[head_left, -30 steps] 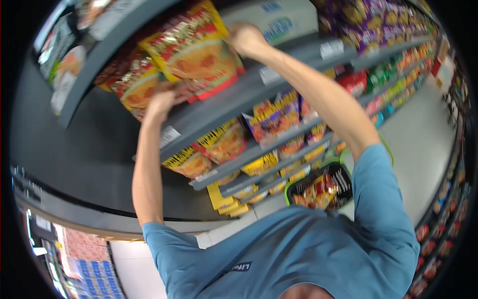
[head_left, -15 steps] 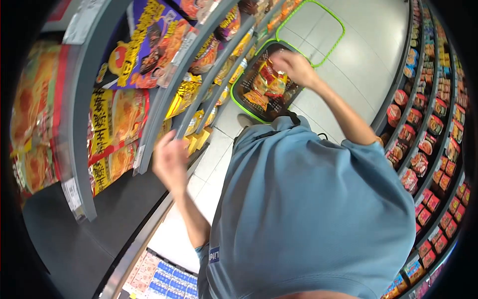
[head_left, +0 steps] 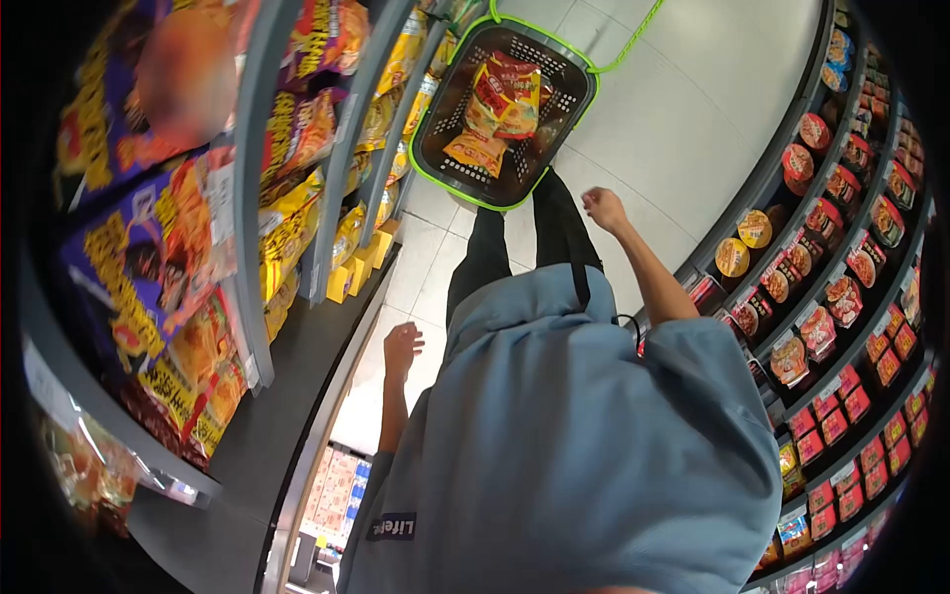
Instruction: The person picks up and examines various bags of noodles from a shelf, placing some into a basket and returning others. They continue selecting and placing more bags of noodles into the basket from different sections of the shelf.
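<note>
My left hand [head_left: 401, 348] hangs beside the shirt, between my body and the left shelf, fingers loosely apart and nothing in them. On the other side, my right hand [head_left: 605, 209] is over the floor, right of my legs and below the basket. Its fingers are loosely bent, with no object visible in them. Beyond my feet stands a dark basket with a green rim [head_left: 421, 170]. In it lie a red and yellow packet [head_left: 508, 94] and an orange packet [head_left: 475, 152].
Shelves on the left hold purple noodle packs [head_left: 129, 262] and yellow packs [head_left: 289, 233]. Curved shelves on the right carry cups and bowls [head_left: 732, 257]. Pale floor tiles [head_left: 683, 119] run between them. A raised green basket handle [head_left: 633, 38] extends near the top.
My right hand has moved away from above the basket, toward my body. My left hand has drawn back from the left shelf. The basket appears higher and further left as the view shifts.
</note>
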### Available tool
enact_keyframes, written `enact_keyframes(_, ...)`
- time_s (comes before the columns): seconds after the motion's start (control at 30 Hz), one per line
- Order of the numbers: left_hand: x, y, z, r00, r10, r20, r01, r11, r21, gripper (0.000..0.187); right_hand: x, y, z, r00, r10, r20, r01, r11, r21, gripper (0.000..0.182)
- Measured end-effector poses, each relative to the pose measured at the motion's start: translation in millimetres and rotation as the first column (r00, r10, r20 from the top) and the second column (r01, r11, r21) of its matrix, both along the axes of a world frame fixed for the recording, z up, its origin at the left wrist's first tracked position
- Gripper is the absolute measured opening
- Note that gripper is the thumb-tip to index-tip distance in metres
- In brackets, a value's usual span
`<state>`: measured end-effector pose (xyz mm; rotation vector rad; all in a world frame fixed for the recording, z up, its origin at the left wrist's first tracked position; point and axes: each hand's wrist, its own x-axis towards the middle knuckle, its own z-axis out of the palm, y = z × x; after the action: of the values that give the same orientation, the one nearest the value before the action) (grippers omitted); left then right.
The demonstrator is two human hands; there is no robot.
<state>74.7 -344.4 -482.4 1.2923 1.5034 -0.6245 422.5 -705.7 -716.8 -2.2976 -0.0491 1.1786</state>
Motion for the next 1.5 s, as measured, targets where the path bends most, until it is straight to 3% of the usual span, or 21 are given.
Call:
enact_keyframes(0.2,9,-33,7,0.985,0.11,-0.134,-0.115,0.993,-0.034,0.038,14,76,-37,0.983,-0.067,-0.173,0.07,0.997,0.012,0.021)
enact_keyframes(0.27,16,-47,7,0.983,0.122,-0.138,-0.132,0.989,-0.069,0.038,6,90,-55,0.991,0.13,-0.031,-0.128,0.99,0.059,0.018)
enact_keyframes(0.3,21,-52,6,0.98,0.117,-0.163,-0.132,0.988,-0.081,0.038,6,100,-58,0.99,0.133,-0.04,-0.13,0.99,0.056,0.018)
enact_keyframes(0.37,26,-61,1,0.978,0.11,-0.176,-0.13,0.986,-0.108,0.037,8,118,-57,0.945,0.308,-0.111,-0.314,0.949,-0.033,0.017)
enact_keyframes(0.5,24,-63,-15,0.972,0.121,-0.201,-0.147,0.981,-0.123,0.038,7,149,-100,0.894,0.42,-0.155,-0.419,0.907,0.038,0.014)
enact_keyframes(0.63,12,-48,-27,0.965,0.14,-0.222,-0.167,0.98,-0.106,0.037,19,187,-144,0.911,0.383,-0.155,-0.392,0.92,-0.03,0.015)
enact_keyframes(0.73,0,-34,-33,0.95,0.16,-0.267,-0.191,0.977,-0.092,0.036,40,213,-194,0.998,0.056,-0.032,-0.059,0.993,-0.103,0.019)
enact_keyframes(0.83,-17,-23,-41,0.933,0.182,-0.31,-0.215,0.974,-0.075,0.036,74,228,-245,0.954,-0.284,0.099,0.298,0.939,-0.173,0.038)
enact_keyframes(0.9,-25,-16,-44,0.93,0.192,-0.315,-0.228,0.97,-0.083,0.036,88,226,-301,0.833,-0.546,0.089,0.55,0.835,-0.029,0.042)
enact_keyframes(0.97,-23,-11,-47,0.915,0.222,-0.337,-0.255,0.965,-0.057,0.036,97,233,-353,0.596,-0.795,-0.111,0.8,0.6,-0.002,0.038)
enact_keyframes(1.0,-27,-9,-48,0.917,0.233,-0.324,-0.26,0.965,-0.04,0.036,110,238,-337,0.455,-0.822,-0.342,0.868,0.496,-0.037,0.031)
enact_keyframes(1.03,-28,-6,-51,0.917,0.23,-0.326,-0.255,0.966,-0.034,0.036,114,248,-317,0.475,-0.817,-0.327,0.856,0.515,-0.046,0.025)
enact_keyframes(1.13,-27,-8,-47,0.923,0.257,-0.287,-0.265,0.964,0.012,0.036,94,253,-343,0.416,-0.852,-0.319,0.907,0.413,0.081,0.023)
enact_keyframes(1.2,-22,-11,-44,0.94,0.227,-0.255,-0.24,0.97,-0.023,0.035,76,254,-326,0.647,-0.753,-0.122,0.745,0.59,0.312,0.025)
enact_keyframes(1.23,-16,-12,-49,0.959,0.199,-0.201,-0.214,0.975,-0.057,0.034,70,256,-288,0.717,-0.697,0.009,0.598,0.622,0.505,0.026)
enact_keyframes(1.3,-1,-11,-57,0.965,0.195,-0.174,-0.213,0.973,-0.087,0.033,55,249,-258,0.775,-0.623,0.105,0.532,0.733,0.424,0.028)
enact_keyframes(1.33,3,-11,-60,0.979,0.151,-0.136,-0.165,0.981,-0.1,0.032,49,246,-230,0.73,-0.684,-0.02,0.639,0.67,0.378,0.026)
enact_keyframes(1.4,11,-9,-62,0.994,0.087,-0.062,-0.093,0.989,-0.111,0.032,46,235,-165,0.729,-0.684,-0.005,0.618,0.656,0.433,0.026)
enact_keyframes(1.43,21,-6,-61,0.998,0.061,-0.027,-0.063,0.993,-0.097,0.031,45,221,-148,0.775,-0.629,0.055,0.529,0.695,0.487,0.025)
enact_keyframes(1.5,37,1,-58,0.998,0.016,0.055,-0.013,0.998,-0.055,0.029,60,206,-60,0.8,-0.599,-0.041,0.532,0.676,0.51,0.022)
